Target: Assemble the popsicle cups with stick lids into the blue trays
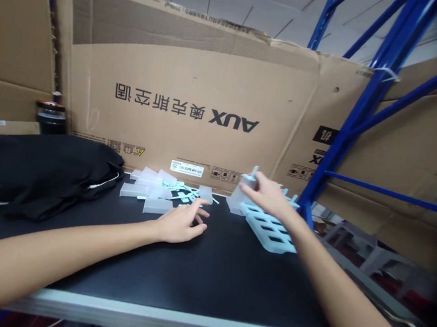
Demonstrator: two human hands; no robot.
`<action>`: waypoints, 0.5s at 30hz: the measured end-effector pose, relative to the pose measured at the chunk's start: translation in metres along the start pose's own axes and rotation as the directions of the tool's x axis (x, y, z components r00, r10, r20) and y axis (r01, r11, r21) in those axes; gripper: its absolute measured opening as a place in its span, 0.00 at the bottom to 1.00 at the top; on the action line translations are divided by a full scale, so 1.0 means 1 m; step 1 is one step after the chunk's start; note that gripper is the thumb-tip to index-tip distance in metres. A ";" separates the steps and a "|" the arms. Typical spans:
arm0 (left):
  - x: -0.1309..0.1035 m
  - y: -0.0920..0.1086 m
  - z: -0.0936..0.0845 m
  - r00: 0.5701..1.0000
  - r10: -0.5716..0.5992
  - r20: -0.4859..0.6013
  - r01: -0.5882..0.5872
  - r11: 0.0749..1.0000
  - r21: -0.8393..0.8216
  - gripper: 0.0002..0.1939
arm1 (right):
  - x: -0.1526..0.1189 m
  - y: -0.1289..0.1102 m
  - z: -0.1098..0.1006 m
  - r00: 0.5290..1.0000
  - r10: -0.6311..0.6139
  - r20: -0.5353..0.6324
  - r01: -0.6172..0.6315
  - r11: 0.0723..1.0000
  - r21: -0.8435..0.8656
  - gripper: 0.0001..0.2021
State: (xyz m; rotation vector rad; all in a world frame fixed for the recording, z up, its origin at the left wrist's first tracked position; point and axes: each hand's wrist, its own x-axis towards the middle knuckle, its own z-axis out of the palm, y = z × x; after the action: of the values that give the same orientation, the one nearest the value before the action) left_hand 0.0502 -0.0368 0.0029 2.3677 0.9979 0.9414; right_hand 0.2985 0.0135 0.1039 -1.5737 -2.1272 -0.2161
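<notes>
My right hand (265, 190) grips a translucent popsicle mold (246, 186) with a light-blue stick standing up from its top, just behind the left end of a light-blue slotted rack (269, 233). More blue sticks rise at the rack's far side. Over the black tabletop, my left hand (183, 222) holds nothing, its fingers apart and slightly curled. Its fingertips are close to a pile of small light-blue sticks (187, 195). Several translucent white molds (157, 206) lie loosely at the left of that pile, some overlapping.
Black cloth (51, 170) lies at the left, with a dark cup (51, 117) behind it. A large cardboard sheet (187, 80) stands along the table's back. Blue metal shelving (352, 126) rises at the right. The table's pale edge (176, 321) runs across the front.
</notes>
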 end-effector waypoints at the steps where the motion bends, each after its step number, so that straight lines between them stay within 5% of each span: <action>1: 0.000 -0.001 0.000 1.000 -0.003 0.018 0.002 1.000 0.025 0.24 | 0.005 0.019 -0.005 1.000 0.030 -0.008 -0.030 0.996 -0.078 0.20; 8: -0.002 -0.001 -0.001 0.994 0.034 0.108 -0.055 0.979 0.196 0.15 | 0.020 0.137 0.019 0.967 0.253 0.030 -0.216 0.876 -0.432 0.23; 15: -0.003 0.007 -0.005 0.986 0.038 0.163 -0.102 0.907 0.408 0.11 | 0.027 0.150 0.038 0.969 0.246 0.006 -0.221 0.880 -0.421 0.20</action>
State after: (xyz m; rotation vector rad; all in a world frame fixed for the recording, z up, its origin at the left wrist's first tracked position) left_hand 0.0491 -0.0431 0.0093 2.7927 1.1511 0.6016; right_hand 0.4216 0.1007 0.0605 -2.0874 -1.9968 -0.5814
